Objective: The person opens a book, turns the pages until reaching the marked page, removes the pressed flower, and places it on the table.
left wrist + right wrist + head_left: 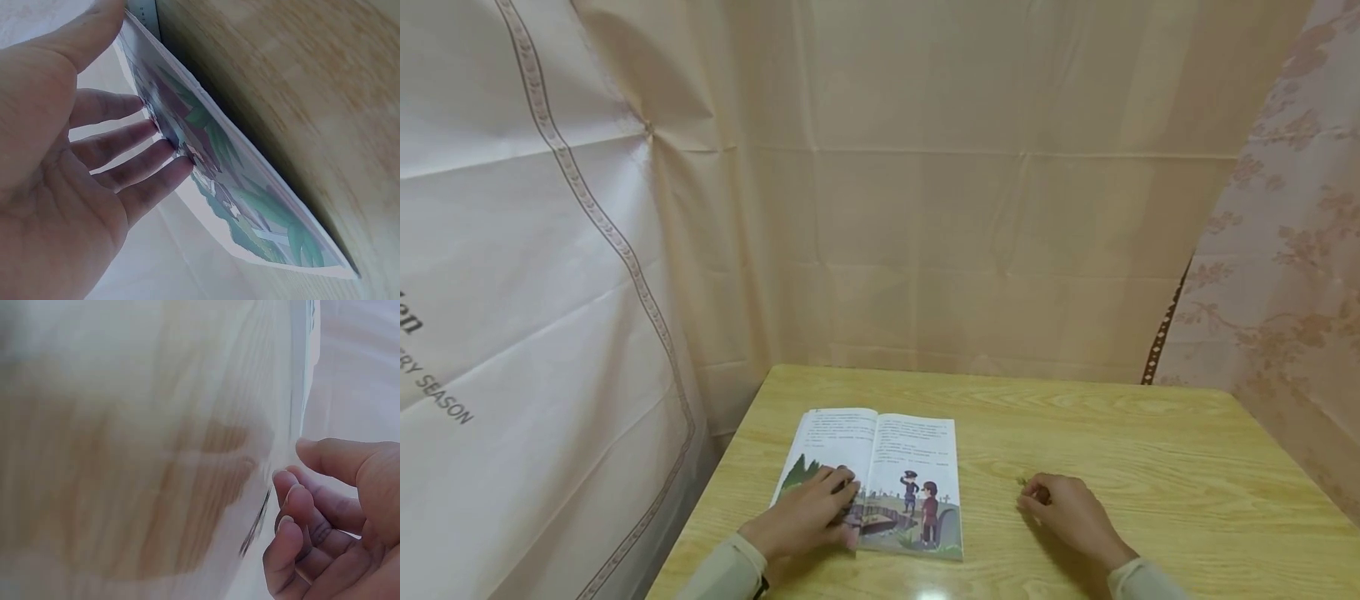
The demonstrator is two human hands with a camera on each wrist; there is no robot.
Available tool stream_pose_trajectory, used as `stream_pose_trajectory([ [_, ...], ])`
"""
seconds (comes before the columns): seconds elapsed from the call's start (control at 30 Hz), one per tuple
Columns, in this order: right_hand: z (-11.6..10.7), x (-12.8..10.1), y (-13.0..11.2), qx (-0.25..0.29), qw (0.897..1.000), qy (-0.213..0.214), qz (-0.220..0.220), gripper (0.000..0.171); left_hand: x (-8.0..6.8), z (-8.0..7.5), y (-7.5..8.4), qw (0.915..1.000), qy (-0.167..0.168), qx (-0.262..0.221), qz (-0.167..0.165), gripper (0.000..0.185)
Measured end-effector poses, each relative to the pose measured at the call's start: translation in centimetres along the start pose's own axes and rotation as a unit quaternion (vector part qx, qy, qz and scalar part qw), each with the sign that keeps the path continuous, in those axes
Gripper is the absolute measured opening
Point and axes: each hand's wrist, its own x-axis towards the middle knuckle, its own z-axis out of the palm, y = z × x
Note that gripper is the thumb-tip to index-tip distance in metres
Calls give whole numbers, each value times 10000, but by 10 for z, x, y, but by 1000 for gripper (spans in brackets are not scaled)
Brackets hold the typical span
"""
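Observation:
An illustrated book lies open on the wooden table, text at the top of its pages and a picture of two figures below. My left hand is over the left page near the fold. In the left wrist view, its slightly bent, spread fingers reach the picture with their tips. To the right of the book, my right hand is low over the table. Its fingers are loosely curled with nothing between them, and the thumb stands apart from them.
A small dark mark shows on the tabletop beside the right fingertips. Beige cloth hangs behind the table. A pale cloth with a patterned band hangs on the left, a floral one on the right.

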Motion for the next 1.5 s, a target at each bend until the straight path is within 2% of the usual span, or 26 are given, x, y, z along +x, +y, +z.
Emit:
stream_pose_trajectory([
  [0.2,14,-2,-25,-12,9981,-63,-610,16,0,-3,1,9998,-177,53,-125,90],
  [0.33,26,-4,-43,-88,9961,-144,-866,22,-1,-5,1,9991,-338,86,-250,89],
  [0.5,39,-7,-62,-76,9939,-555,-949,31,-2,-6,1,9984,-488,23,-293,85],
  [0.6,44,-7,-70,-174,9919,-775,-994,40,-5,-7,0,9987,-440,18,-248,82],
  [0.77,49,-9,-74,-320,9916,-872,-905,51,-9,-7,-1,9985,-251,437,-197,77],
  [0.93,50,-11,-74,-213,9917,-851,-943,50,-20,-9,-3,9968,147,723,-306,61],
  [1.07,51,-12,-75,-149,9915,-903,-928,50,-32,-13,-7,9937,692,834,-303,51],
  [1.17,51,-12,-75,-154,9916,-926,-888,49,-39,-13,-13,9848,1439,975,-41,49],
  [1.27,51,-13,-75,-190,9919,-908,-870,48,-42,-13,-18,9668,2298,1087,241,50],
  [1.37,51,-13,-75,-210,9922,-885,-858,47,-41,-12,-21,9425,3146,1050,403,54],
  [1.43,51,-13,-76,-200,9923,-872,-858,47,-39,-12,-21,9286,3574,945,322,59],
  [1.5,52,-14,-76,-194,9923,-849,-883,47,-37,-11,-19,9190,3876,710,136,65],
])
